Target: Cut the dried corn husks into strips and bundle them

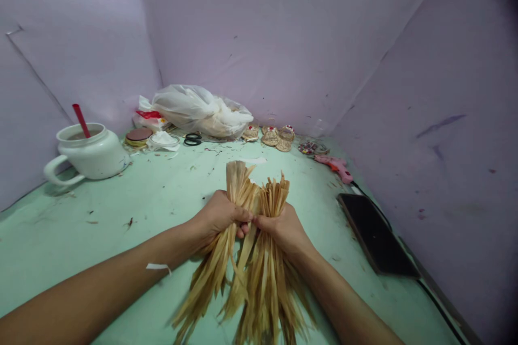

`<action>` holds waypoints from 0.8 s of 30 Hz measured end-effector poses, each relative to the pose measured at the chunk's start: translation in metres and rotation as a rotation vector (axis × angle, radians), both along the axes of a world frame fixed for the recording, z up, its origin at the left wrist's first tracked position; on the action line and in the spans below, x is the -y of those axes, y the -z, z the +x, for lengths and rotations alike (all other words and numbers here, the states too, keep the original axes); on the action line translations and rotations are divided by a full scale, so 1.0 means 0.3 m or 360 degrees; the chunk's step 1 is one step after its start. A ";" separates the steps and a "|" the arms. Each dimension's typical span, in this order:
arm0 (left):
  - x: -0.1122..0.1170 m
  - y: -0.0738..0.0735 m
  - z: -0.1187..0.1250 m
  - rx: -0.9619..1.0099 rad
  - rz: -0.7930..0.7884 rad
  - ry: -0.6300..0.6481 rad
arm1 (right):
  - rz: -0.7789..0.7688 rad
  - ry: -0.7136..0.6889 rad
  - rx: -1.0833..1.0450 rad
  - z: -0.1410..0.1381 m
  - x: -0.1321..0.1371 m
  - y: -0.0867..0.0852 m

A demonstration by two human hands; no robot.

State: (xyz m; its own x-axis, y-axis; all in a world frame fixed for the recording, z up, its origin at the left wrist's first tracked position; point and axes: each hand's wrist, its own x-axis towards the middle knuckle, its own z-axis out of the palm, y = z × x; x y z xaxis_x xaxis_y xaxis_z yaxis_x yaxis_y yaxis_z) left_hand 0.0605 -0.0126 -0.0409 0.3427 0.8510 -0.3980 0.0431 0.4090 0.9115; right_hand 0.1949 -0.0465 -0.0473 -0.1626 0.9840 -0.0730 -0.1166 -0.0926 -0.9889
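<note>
A thick bundle of dry tan straw strips [259, 275] lies lengthwise over the pale green table [101, 215], fanning out towards me and sticking up beyond my fists. My left hand [218, 216] is closed round the left part of the bundle. My right hand [283, 226] is closed round the right part, right beside the left hand, with the fingertips of both meeting in the middle. A small white scrap sticks to my left forearm.
White pot [91, 153] with a red stick at far left. Round lids [138, 136], scissors [192, 139] and a stuffed clear plastic bag [202, 110] stand at the back. Small woven pieces [277, 137], a pink glue gun [335, 167] and a dark slab [374, 234] lie right. Lilac walls enclose the table.
</note>
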 end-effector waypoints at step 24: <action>-0.171 -0.071 -0.138 0.0254 -0.0434 -0.0011 | -0.0277 0.0688 -0.0348 0.231 -0.099 -0.021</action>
State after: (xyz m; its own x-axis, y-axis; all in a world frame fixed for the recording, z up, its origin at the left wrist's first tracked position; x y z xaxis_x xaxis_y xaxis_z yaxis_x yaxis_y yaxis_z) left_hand 0.0190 0.0385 -0.0197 0.4137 0.7228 -0.5535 -0.0954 0.6391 0.7632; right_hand 0.2642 -0.0168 -0.0410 0.2267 0.9410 -0.2513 -0.3827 -0.1512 -0.9114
